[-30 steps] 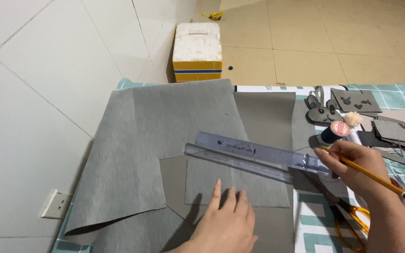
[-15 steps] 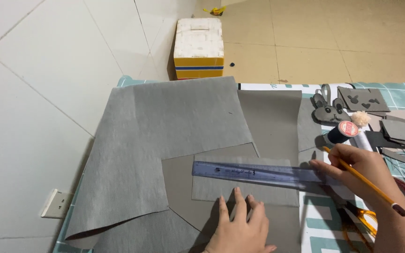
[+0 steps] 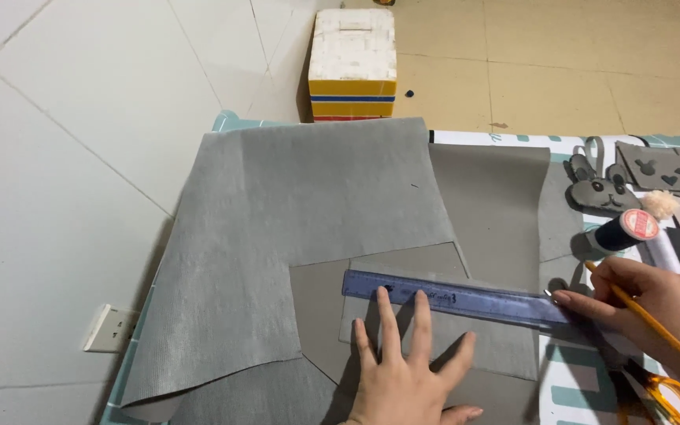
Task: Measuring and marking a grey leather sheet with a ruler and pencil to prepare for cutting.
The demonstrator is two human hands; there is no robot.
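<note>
Head view: left hand [image 3: 407, 378] spread flat, fingers [image 3: 387, 315] wide open, pressing on grey felt piece [image 3: 466, 346] and touching lower edge of blue ruler [image 3: 454, 297]. Ruler lying slightly tilted across the felt, on the tabletop [image 3: 576, 386]. Right hand [image 3: 651, 303] closed around yellow pencil [image 3: 647, 327], fingertips holding down right end of ruler. Large grey sheet [image 3: 293, 236] folded over at left. Thread spool [image 3: 627, 230] just above right hand, orange scissors [image 3: 659, 389] below. Foam box [image 3: 353, 63] on the floor beyond.
</note>
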